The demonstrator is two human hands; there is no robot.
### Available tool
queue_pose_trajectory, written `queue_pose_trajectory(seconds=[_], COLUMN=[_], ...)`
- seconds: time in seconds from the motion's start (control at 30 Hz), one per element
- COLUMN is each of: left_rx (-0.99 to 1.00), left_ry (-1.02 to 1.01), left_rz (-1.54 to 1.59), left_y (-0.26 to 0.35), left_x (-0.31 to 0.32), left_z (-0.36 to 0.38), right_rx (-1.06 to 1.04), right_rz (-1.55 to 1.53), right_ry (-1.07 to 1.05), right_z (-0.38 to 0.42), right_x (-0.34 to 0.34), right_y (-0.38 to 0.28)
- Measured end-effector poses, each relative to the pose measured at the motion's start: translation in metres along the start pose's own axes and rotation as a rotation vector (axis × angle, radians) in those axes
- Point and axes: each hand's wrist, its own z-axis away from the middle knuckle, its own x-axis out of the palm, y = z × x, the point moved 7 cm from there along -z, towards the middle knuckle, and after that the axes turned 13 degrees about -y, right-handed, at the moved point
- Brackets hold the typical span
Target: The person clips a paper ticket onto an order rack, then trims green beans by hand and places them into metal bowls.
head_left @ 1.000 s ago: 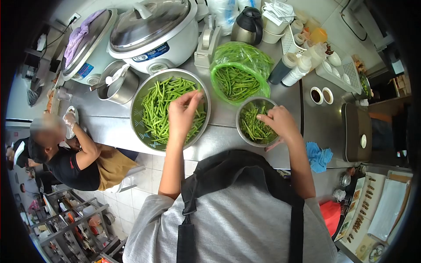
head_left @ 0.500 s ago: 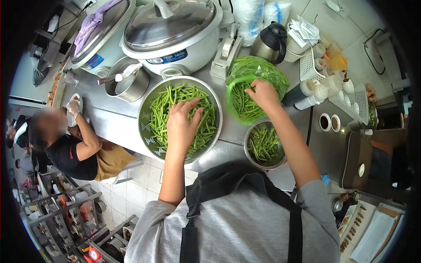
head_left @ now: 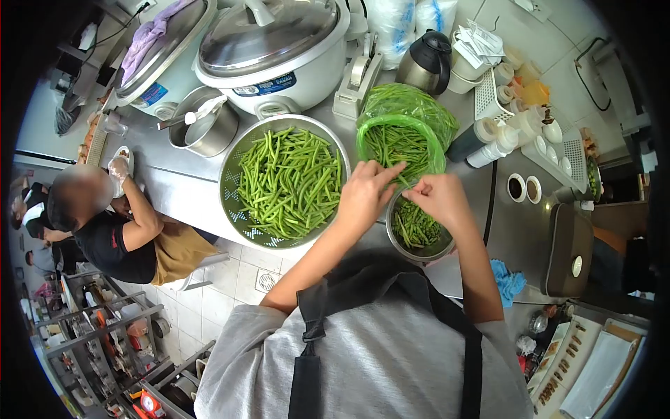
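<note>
My left hand [head_left: 366, 197] and my right hand [head_left: 441, 200] have come together over the small metal bowl [head_left: 392, 236]. Pinched between their fingertips is a green bean [head_left: 403, 182], mostly covered by the fingers. Below them, the bowl holds short green bean pieces [head_left: 417, 225]. Just beyond the hands, a green plastic bag [head_left: 438, 148] gapes with long whole beans [head_left: 396, 143] inside. Left of my left hand sits a wide metal colander [head_left: 230, 209] with many cut beans [head_left: 289, 183] in it.
Two large rice cookers [head_left: 272, 91] stand at the back, near a metal pot [head_left: 183, 133] and a tape dispenser [head_left: 357, 87]. A thermos [head_left: 423, 64], squeeze bottles [head_left: 488, 150] and sauce cups [head_left: 516, 190] are to the right. A seated co-worker [head_left: 115, 220] is at the left.
My right hand has drawn back from the bag towards me. My left hand has left the colander and moved right to meet it, with a green bean now between them.
</note>
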Motion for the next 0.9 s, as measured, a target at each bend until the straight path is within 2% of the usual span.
queue_pose_trajectory(seconds=[0.13, 0.2, 0.23, 0.33, 0.37, 0.47, 0.5, 0.57, 0.8, 0.83, 0.9], left_rx=[0.056, 0.085, 0.086, -0.070, -0.050, -0.151, -0.197, -0.203, -0.221, -0.229, -0.235], left_ry=[0.075, 0.114, 0.093, -0.019, -0.015, 0.123, 0.112, 0.119, 0.141, 0.143, 0.140], left_rz=[0.050, 0.097, 0.111, 0.453, 0.440, 0.780, 0.974, 1.005, 1.015, 1.010, 1.011], left_y=[0.010, 0.014, 0.015, 0.007, 0.008, -0.009, -0.016, -0.021, -0.028, -0.030, -0.033], left_x=[0.002, -0.003, -0.003, 0.010, 0.009, 0.017, 0.023, 0.016, 0.013, 0.014, 0.014], left_z=[0.008, 0.013, 0.014, 0.023, 0.026, 0.033, 0.034, 0.032, 0.035, 0.036, 0.037], right_rx=[-0.044, -0.112, -0.146, -0.186, -0.175, -0.177, -0.166, -0.138, -0.174, -0.113, -0.082], right_rz=[-0.258, -0.467, -0.571, -1.101, -1.156, -1.066, -0.962, -0.757, -0.722, -0.736, -0.558], right_ry=[0.124, 0.185, 0.213, 0.171, 0.183, 0.121, 0.099, 0.053, -0.288, -0.286, -0.291], right_z=[0.033, 0.035, 0.036, 0.035, 0.037, 0.036, 0.036, 0.035, 0.046, 0.047, 0.051], right_x=[-0.005, 0.002, 0.007, 0.027, 0.028, 0.033, 0.035, 0.040, 0.067, 0.070, 0.071], right_y=[-0.017, -0.003, 0.002, 0.007, 0.005, 0.007, 0.009, 0.012, 0.001, 0.001, -0.007])
